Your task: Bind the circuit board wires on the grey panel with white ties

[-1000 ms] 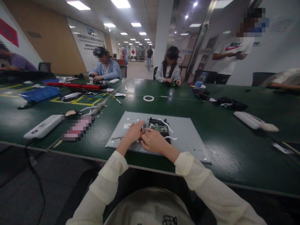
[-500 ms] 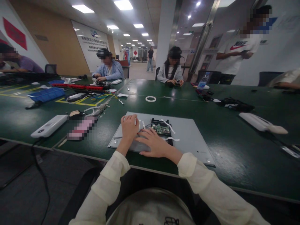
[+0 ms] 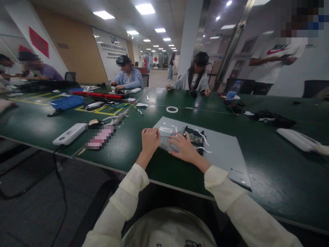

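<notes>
A grey flat metal panel (image 3: 221,154) lies at an angle on the table in front of me. Fixed on it is a black frame (image 3: 199,132) with a green circuit board (image 3: 194,138); white tape strips (image 3: 204,150) lie across it. At the panel's left edge is my left hand (image 3: 150,140), its fingers curled closed; whatever they hold is hidden. My right hand (image 3: 183,147) rests flat over the panel beside the board, fingers spread, with nothing visibly gripped. A thin cable (image 3: 166,136) runs between my hands. White labels (image 3: 166,129) are stuck near the panel's far left corner.
A white tape ring (image 3: 172,109) lies beyond the panel. To the left are a white power bank-like device (image 3: 70,134), a pink pixelated item (image 3: 100,137) and a blue tray (image 3: 66,102). Another white device (image 3: 295,139) lies right. Co-workers sit across the table.
The panel has turned clockwise, its left side swinging away from me. My left hand has shifted from on the panel to its left edge. The person opposite has spread their hands apart.
</notes>
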